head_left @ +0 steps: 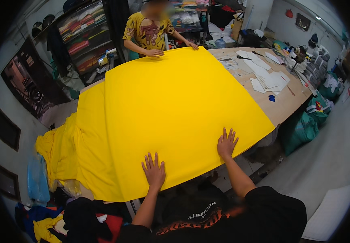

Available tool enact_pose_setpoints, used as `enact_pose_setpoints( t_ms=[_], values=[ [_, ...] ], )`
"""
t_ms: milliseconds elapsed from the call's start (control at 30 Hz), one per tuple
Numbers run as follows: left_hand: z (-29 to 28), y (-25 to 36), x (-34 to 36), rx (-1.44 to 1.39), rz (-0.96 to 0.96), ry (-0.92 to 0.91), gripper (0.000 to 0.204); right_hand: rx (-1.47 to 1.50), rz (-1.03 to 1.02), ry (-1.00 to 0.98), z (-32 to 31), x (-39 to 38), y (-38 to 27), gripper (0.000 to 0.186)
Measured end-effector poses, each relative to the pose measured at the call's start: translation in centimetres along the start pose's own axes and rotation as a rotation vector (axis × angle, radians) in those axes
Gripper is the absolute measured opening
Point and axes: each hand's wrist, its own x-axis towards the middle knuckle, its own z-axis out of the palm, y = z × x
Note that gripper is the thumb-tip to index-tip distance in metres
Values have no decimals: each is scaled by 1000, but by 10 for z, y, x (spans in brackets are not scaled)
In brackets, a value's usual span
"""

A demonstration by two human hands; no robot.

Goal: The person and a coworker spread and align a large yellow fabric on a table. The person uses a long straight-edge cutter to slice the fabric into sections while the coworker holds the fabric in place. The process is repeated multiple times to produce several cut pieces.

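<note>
Resting flat and spread wide, your left hand and right hand lie on yellow fabric across the table. Uneven pressure, or drag from bunched folds at the table's left, could crease it.

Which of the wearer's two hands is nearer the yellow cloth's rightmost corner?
The right hand; the left hand rests on the yellow cloth farther left.
</note>
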Motion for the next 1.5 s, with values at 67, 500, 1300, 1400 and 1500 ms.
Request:
enact_pose_setpoints(
  t_ms=[67,500,1300,1400,1500],
  values=[
    [-1,2,0,5,1,15,62,-5,4,-11,-1,-1,0,58],
    [0,5,0,-14,-4,75,61,69,11,2,-5,-1,-2,58],
    [-9,6,0,-60,-17,120,59,-2,5,9,-6,0,-7,57],
    [-2,6,3,-62,-20,142,60,-56,10,35,1,2,-2,57],
    [-1,7,2,-57,-25,137,61,-51,-5,49,-4,-4,1,57]
  ],
)
